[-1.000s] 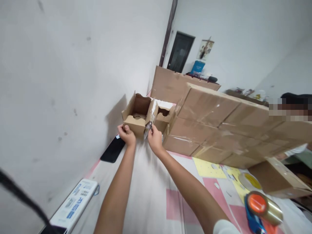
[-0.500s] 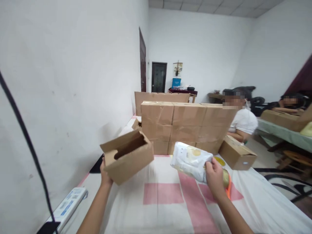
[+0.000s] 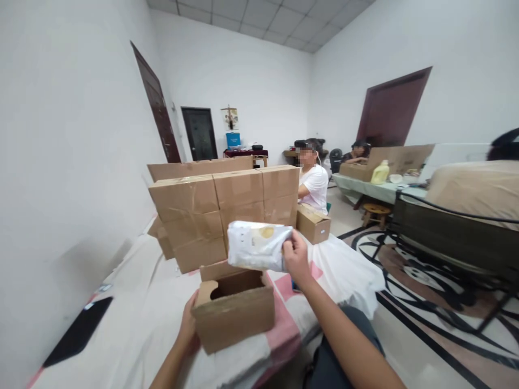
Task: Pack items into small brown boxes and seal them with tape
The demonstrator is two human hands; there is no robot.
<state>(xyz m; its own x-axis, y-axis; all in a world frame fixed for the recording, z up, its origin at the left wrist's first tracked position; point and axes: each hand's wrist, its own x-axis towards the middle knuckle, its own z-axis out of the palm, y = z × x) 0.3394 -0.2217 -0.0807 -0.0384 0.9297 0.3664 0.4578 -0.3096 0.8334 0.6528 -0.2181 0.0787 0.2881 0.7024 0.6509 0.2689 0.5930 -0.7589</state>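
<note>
My left hand (image 3: pixel 190 327) grips the left end of an open cardboard box (image 3: pixel 239 319); its fingers are partly hidden behind the cardboard. The box's top is open, its inside looks dark, and one end flap has a rounded cutout. In my right hand (image 3: pixel 297 259) is a white plastic packet (image 3: pixel 257 246) with a yellowish printed spot, pinched at its right end. The packet hangs level just above and behind the box opening, over its far rim.
Behind the box stands a wall of stacked, taped cartons (image 3: pixel 227 205). A single carton (image 3: pixel 314 222) lies right of it, near a seated person in a white shirt (image 3: pixel 317 186). A dark flat pad (image 3: pixel 79 329) lies left on the white and pink cloth (image 3: pixel 141 324).
My view has swung to the right. The packet and the box have come together, with the packet now over the box. The box is more level.
</note>
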